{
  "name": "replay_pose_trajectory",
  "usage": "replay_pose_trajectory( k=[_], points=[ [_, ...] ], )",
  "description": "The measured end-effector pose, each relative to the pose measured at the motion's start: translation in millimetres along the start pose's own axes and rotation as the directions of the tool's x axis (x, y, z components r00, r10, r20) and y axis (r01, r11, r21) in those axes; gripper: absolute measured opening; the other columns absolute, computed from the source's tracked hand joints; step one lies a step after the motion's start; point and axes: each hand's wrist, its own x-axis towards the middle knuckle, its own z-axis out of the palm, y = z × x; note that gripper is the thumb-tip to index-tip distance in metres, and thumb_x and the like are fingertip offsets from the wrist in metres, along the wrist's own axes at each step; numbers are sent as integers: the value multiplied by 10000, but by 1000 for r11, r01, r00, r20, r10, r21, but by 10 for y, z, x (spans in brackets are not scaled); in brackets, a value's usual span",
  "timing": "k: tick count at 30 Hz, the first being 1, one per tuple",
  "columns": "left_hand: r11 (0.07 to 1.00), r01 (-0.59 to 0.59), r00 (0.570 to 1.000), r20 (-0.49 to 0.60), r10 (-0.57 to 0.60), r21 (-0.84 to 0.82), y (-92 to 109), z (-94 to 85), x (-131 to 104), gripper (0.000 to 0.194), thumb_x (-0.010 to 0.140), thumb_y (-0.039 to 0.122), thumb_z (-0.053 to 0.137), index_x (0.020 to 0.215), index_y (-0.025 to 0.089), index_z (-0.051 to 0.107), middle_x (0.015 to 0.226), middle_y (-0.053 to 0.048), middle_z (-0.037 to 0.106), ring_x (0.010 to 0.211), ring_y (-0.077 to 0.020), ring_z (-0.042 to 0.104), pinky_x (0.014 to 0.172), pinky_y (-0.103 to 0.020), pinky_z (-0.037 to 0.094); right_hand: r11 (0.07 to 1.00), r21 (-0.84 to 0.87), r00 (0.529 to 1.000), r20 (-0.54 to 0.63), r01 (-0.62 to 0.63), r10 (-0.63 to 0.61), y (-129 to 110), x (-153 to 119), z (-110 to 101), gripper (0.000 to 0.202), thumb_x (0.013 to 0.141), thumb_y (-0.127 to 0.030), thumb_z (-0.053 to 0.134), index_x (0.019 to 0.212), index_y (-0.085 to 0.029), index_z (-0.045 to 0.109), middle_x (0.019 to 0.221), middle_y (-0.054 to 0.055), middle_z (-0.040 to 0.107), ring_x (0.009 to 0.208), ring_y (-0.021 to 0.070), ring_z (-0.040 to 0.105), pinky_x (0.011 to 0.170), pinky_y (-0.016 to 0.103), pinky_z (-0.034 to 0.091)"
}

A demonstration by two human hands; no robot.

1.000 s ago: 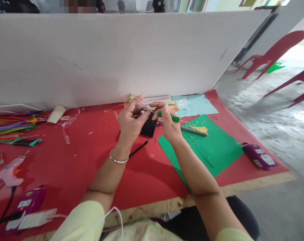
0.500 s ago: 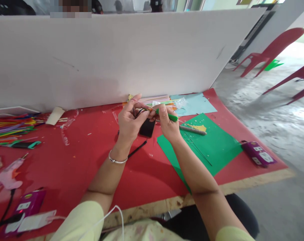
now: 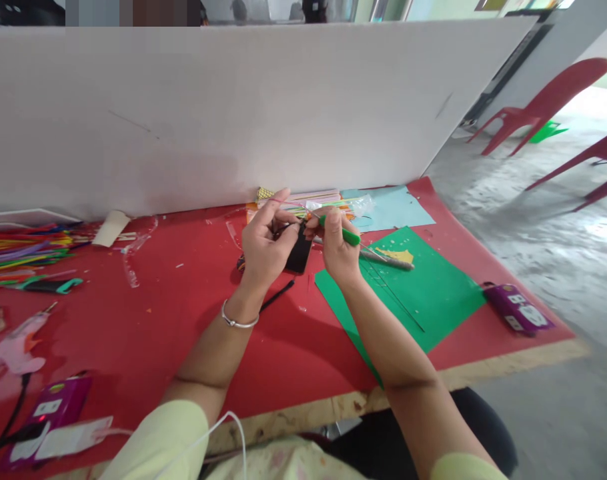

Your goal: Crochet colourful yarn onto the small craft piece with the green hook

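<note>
One green-handled tool (image 3: 351,236), gripped above a red table (image 3: 183,347)

And it's the right hand (image 3: 339,250) with the tool, fingers wrapped firmly round the green handle, thumb laid along it, its rear end poking out toward the right! Close by on the other side comes the left hand (image 3: 267,243), fingers curled, index raised, thumb reaching across toward the right fingertips. A thin pinkish strand (image 3: 287,203) runs from that raised index toward the tool. What the left fingertips are pinching, if anything, is too small to tell from here!

Below the hands, a black phone-like slab (image 3: 298,259) lies on the table, partly covered from this angle. Just to the right, a green sheet (image 3: 413,300) sits askew, a yellow scrap (image 3: 397,255) and a grey rod (image 3: 396,263) at its upper part. Behind it, a light blue sheet (image 3: 403,208) lies close to the tall white panel (image 3: 283,120). Over on the far left, bundled coloured stems (image 3: 28,250) spread out, with a pink glue gun (image 3: 18,347) nearer the person. A purple box (image 3: 518,310) holds the right edge!
</note>
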Motion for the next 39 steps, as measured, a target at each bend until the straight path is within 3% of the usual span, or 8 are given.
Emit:
replay_pose_trajectory(
  k=[6,11,13,19,26,30,35,39],
  points=[
    [973,133,991,52,-125,-190,-41,11,50,544,740,144,864,1264,272,793,876,39,760,494,-42,464,411,-207,293,988,111,993,-32,-107,112,81,-33,47,674,872,-925,598,828,-261,708,745,12,664,734,178,697,644,316,577],
    [977,30,1000,11,-29,-212,-73,56,6,597,776,90,866,1339,267,776,894,46,785,756,-89,695,669,-207,535,975,196,988,-90,-107,126,138,-45,138,693,884,-945,545,822,-266,667,730,7,653,711,166,693,604,296,548],
    [971,21,1000,-4,-23,-239,-61,79,-13,616,780,80,855,1359,270,771,875,56,776,767,-90,701,701,-213,556,964,229,984,-81,-134,156,145,-39,170,737,872,-986,482,797,-268,631,691,9,626,710,176,692,596,299,551],
    [887,290,956,153,-251,-359,67,21,47,536,668,115,839,1185,254,824,831,68,760,409,4,324,373,-185,223,916,272,955,61,-295,290,81,4,146,825,797,-1067,419,690,-262,563,651,11,597,627,158,622,538,283,516],
    [881,357,930,207,-304,-309,147,-59,109,583,659,185,872,1236,246,812,784,57,757,405,-6,293,368,-196,174,850,344,915,92,-399,392,60,31,115,804,795,-1037,508,654,-247,561,653,13,613,591,143,585,520,273,497],
    [890,365,920,253,-300,-273,165,-70,121,723,625,141,897,1334,228,784,782,39,773,405,-2,315,376,-187,185,867,327,926,102,-377,364,69,42,100,830,797,-1058,444,668,-246,551,684,16,624,590,137,593,522,271,504],
    [892,379,908,287,-306,-246,196,-108,150,627,599,104,876,1211,229,822,748,42,754,415,-5,355,384,-174,208,902,282,943,146,-328,298,92,63,71,860,781,-1082,393,638,-246,537,662,11,600,552,128,570,501,274,507],
    [855,480,834,404,-375,-198,205,-200,198,501,580,101,868,1065,226,852,727,36,728,447,-30,456,379,-159,201,904,259,921,285,-340,265,130,100,-24,850,782,-1058,469,587,-234,540,682,13,614,536,117,562,494,274,503]
  ],
)
